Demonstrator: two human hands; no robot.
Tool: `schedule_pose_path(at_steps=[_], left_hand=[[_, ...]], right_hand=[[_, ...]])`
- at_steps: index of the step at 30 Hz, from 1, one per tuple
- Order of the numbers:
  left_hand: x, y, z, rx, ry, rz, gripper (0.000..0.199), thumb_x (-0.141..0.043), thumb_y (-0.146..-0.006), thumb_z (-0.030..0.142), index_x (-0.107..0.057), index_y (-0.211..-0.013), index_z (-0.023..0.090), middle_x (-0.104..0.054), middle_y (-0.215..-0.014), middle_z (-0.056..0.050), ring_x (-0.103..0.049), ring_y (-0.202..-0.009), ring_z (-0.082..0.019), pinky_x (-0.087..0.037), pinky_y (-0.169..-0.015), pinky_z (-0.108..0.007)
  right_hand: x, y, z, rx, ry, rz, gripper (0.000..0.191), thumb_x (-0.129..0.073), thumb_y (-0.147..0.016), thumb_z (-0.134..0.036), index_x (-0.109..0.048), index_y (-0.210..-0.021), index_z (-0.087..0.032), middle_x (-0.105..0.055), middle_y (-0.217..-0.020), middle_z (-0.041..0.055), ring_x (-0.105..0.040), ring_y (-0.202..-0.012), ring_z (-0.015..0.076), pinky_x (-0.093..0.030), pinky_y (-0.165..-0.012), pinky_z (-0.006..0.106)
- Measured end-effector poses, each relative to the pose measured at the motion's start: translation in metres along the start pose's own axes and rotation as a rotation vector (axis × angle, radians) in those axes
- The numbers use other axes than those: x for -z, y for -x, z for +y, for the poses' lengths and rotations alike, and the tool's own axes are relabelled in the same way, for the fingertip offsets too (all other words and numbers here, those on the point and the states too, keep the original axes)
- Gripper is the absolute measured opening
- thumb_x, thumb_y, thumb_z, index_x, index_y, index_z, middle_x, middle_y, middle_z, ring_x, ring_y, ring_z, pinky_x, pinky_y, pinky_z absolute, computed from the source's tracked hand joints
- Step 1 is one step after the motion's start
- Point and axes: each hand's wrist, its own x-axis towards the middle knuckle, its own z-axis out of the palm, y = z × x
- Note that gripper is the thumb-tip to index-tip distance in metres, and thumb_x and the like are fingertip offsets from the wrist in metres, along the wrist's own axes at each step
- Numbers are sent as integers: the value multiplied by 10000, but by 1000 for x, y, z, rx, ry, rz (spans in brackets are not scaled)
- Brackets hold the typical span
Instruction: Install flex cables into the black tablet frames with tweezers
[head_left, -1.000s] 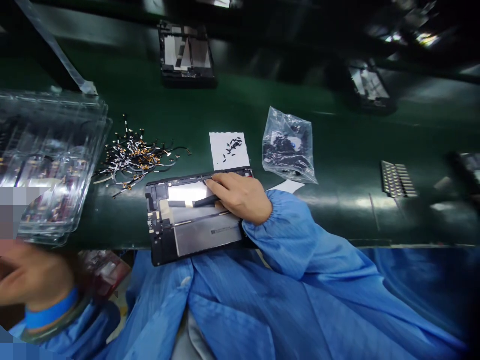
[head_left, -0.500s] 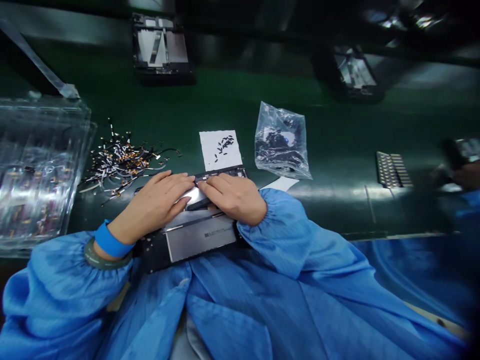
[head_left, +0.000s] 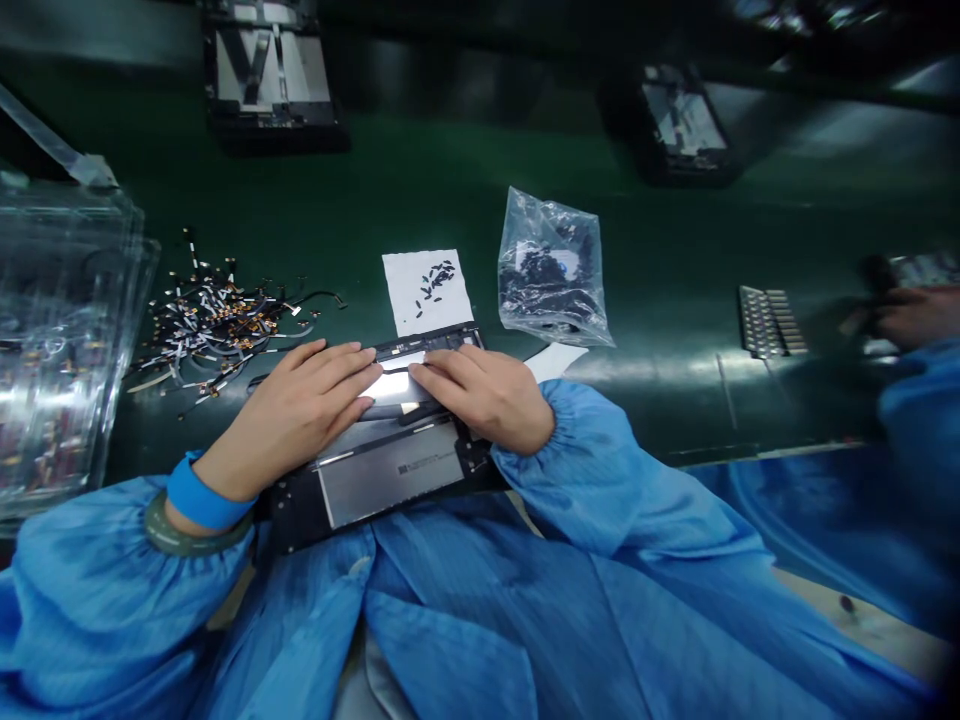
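Observation:
A dark flat device with a silver panel (head_left: 394, 472) lies at the table's front edge, close to my body. My left hand (head_left: 306, 405) rests on its upper left part, fingers stretched out and lying flat. On its upper right part is my right hand (head_left: 487, 395), its fingertips touching the strip near the top edge. Between the two hands a shiny silver area shows. Just behind the device lies a white paper (head_left: 405, 290) with small black pieces on it. What lies under my palms is hidden.
Left of the paper is a tangled pile of flex cables (head_left: 217, 325), beside clear plastic trays (head_left: 60, 340). A clear bag (head_left: 555, 265) of black parts lies right of the paper. Two opened devices (head_left: 274, 75) stand at the back. Another person's hand (head_left: 919, 318) is at far right.
The view has shifted, so the table items appear further left and slightly higher. My right fingertips have moved slightly away from my left ones, showing more of the silver area.

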Motion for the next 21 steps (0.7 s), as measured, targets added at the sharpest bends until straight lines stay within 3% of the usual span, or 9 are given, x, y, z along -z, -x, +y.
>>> schedule_pose_path(at_steps=[6, 13, 18, 21], left_hand=[[1, -1, 1, -8, -6, -6, 336, -440, -975, 224, -616, -1239, 114, -647, -1276, -133, -580, -1225, -278, -475, -1011, -461], [0, -1, 1, -9, -2, 8, 327, -443, -970, 210, -615, -1233, 119, -648, -1265, -146, -583, -1220, -276, -490, -993, -454], [0, 0, 1, -1, 34, 9, 322, -455, -960, 186, -617, -1229, 115, -640, -1272, -157, -575, -1230, -282, -487, -999, -464], [0, 0, 1, 19, 61, -2, 327, -446, -960, 185, -617, -1235, 135, -635, -1284, -153, -568, -1240, -281, -483, -1005, -471]], right_hand=[[-4, -1, 2, 6, 4, 68, 271, -439, -964, -124, -681, -1088, -130, -733, -1007, 74, -570, -763, 169, -421, -641, 296], [-6, 1, 2, -20, -40, -21, 320, -375, -990, -140, -656, -1144, -150, -717, -1057, 93, -580, -799, 164, -431, -669, 301], [-7, 1, 2, -12, -38, 24, 301, -399, -983, -139, -669, -1116, -135, -722, -1031, 89, -577, -783, 167, -438, -654, 301], [-6, -1, 2, -13, -62, -32, 327, -369, -992, -143, -663, -1137, -137, -717, -1037, 100, -588, -807, 173, -443, -648, 304]])
